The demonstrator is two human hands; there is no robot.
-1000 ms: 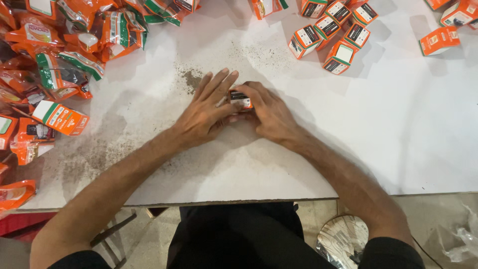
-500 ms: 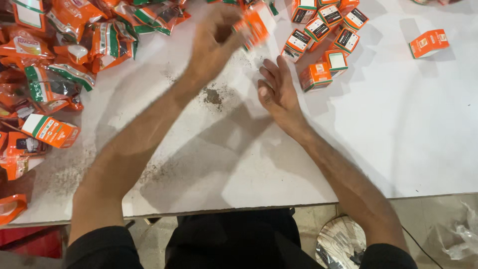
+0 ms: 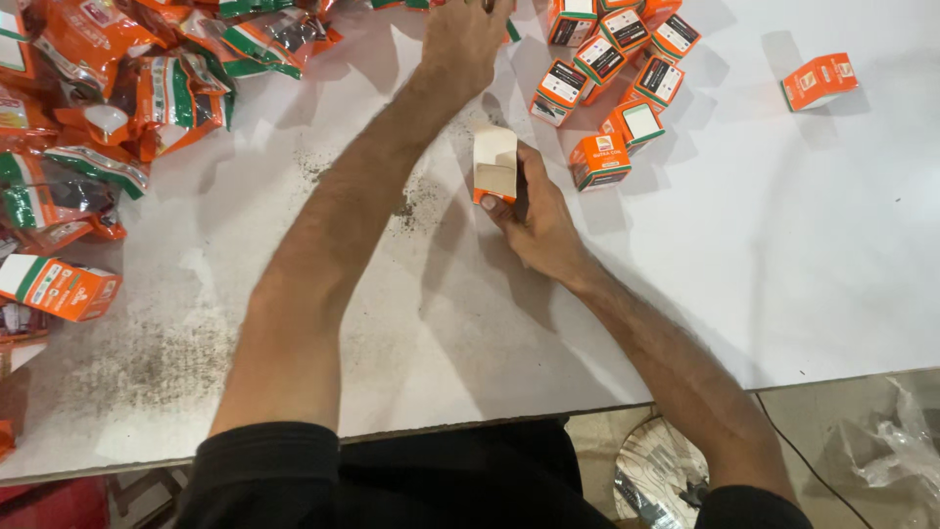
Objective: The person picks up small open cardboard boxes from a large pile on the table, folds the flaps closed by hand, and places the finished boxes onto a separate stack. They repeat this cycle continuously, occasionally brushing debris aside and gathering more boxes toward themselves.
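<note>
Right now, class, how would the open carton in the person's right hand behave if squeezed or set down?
The small orange carton probably crushes easily: its flap stands open, showing thin pale card. It looks light, since the right hand pinches it by one end. Stood upright on the white table, it would likely tip at a nudge.

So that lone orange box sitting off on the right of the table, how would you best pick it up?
Probably from above, pinching the two long side faces of the lone orange box. It lies flat on the white table, apart from the cluster of boxes, so fingers have free room on both sides.
</note>
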